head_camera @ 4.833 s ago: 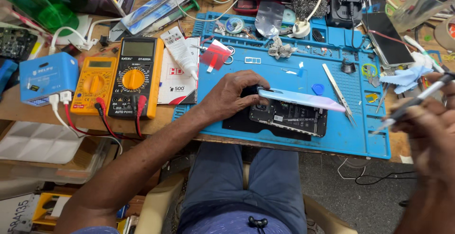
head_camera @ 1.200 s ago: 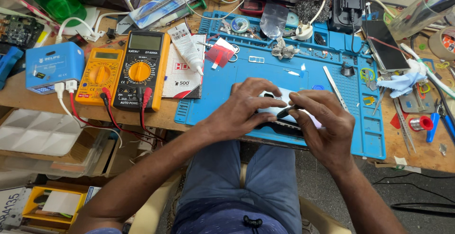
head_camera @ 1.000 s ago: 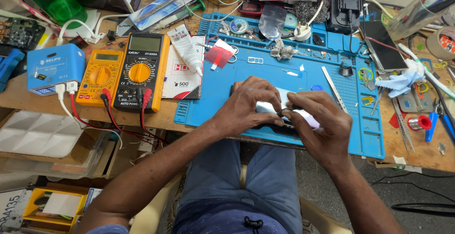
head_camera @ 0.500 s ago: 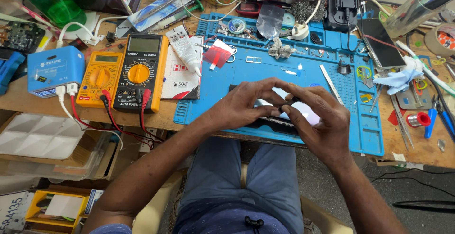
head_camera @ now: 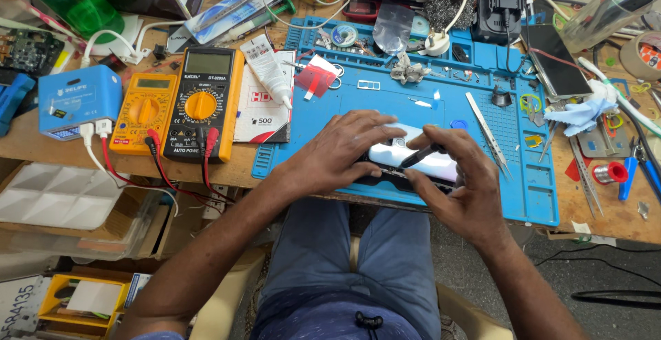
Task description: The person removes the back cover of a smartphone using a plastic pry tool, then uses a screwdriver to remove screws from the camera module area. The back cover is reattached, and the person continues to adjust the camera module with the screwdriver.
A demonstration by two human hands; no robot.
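A smartphone point(head_camera: 413, 162) with a shiny, light-reflecting panel lies on the blue work mat point(head_camera: 330, 116) near the table's front edge. My left hand point(head_camera: 337, 154) rests on the phone's left end, fingers pressing down on it. My right hand point(head_camera: 458, 188) covers the phone's right end and pinches a thin black tool point(head_camera: 420, 155), whose tip touches the phone's near long edge. Much of the phone is hidden under both hands.
Two multimeters, one black point(head_camera: 203, 102) and one yellow point(head_camera: 143, 111), stand left of the mat beside a blue box point(head_camera: 79, 99). Tweezers point(head_camera: 487, 133), another phone point(head_camera: 556, 51), a blue cloth point(head_camera: 577, 114), a glue tube point(head_camera: 268, 70) and small parts lie around. White trays point(head_camera: 55, 195) sit below left.
Earlier my right hand was off to the right holding a thin tool. It has come onto the phone, and both hands now work along its edge with small finger shifts.
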